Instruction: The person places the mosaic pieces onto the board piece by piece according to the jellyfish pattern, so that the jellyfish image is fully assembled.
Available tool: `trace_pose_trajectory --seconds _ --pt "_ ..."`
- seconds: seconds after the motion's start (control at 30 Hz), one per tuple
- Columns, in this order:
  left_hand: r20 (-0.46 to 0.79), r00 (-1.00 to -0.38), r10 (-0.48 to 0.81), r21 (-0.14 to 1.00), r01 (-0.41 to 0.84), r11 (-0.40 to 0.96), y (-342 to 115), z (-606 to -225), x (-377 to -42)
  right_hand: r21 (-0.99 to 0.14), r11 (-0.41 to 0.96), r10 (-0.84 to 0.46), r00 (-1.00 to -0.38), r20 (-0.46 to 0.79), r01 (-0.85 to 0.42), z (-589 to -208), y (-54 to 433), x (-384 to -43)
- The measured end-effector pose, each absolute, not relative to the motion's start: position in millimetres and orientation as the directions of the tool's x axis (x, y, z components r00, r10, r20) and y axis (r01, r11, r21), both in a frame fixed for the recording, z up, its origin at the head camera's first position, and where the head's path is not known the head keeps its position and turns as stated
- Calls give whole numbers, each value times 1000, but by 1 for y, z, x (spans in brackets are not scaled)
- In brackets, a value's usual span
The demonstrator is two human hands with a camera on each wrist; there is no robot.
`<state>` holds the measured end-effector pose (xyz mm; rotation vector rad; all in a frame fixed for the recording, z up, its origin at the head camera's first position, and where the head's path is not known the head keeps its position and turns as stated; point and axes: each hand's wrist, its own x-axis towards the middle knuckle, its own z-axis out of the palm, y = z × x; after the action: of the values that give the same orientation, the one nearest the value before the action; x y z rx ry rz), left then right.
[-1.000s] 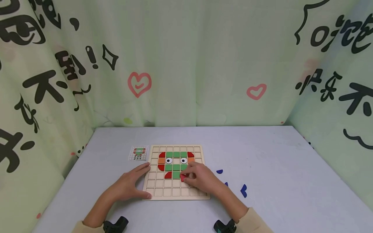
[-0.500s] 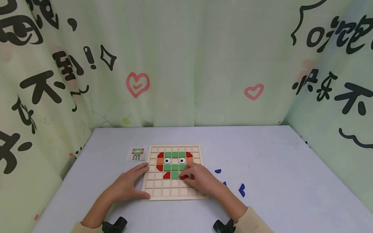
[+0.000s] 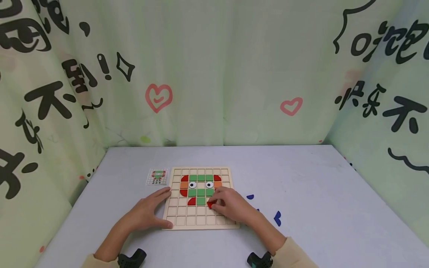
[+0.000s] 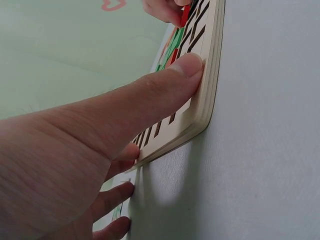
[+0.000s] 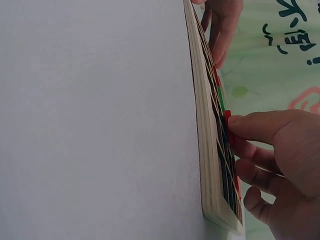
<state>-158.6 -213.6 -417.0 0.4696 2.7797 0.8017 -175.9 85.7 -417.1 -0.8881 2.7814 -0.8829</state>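
Note:
A wooden grid board [image 3: 181,221] lies on the table, with green, red and orange tiles and two eye tiles set in its cells. My right hand [image 3: 231,203] pinches a small red piece [image 3: 210,204] between thumb and fingers, over the cell right of the lowest green tile [image 3: 201,201]. In the right wrist view the red piece [image 5: 228,125] stands tilted at the board's surface. My left hand [image 3: 149,212] rests at the board's left side with its fingers spread. The left thumb [image 4: 187,65] presses on the board's front corner, seen in the left wrist view.
A pattern card [image 3: 157,176] showing a figure on a grid lies left of the board. Blue pieces lie right of it, among them a half-round one [image 3: 250,197] and a notched one [image 3: 277,218]. Curtains [image 3: 201,74] stand behind the table [image 3: 301,178].
The red piece between my right fingertips has turned and tilted a little over the same cell. My left hand stays on the board's edge. The head view has shifted slightly.

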Motion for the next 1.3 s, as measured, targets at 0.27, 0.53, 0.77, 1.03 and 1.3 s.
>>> trace_pose_trajectory --seconds 0.27,0.53,0.77,1.03,1.3 --pt "-109 -927 360 546 247 801 -214 -420 -160 -542 726 -446 -890 100 -424 -419 74 -178" --pt "-125 -928 351 546 231 805 -213 -419 -159 -599 697 -437 -896 82 -394 -417 75 -180" --pt "-108 -927 358 538 248 805 -214 -419 -159 -608 708 -374 -921 110 -360 -419 102 -180" --pt "-79 -950 303 521 219 825 -213 -418 -159 -611 757 -216 -971 101 -232 -417 144 -173" --pt "-41 -963 268 577 196 792 -212 -421 -167 -564 789 -194 -971 143 -241 -421 180 -172"
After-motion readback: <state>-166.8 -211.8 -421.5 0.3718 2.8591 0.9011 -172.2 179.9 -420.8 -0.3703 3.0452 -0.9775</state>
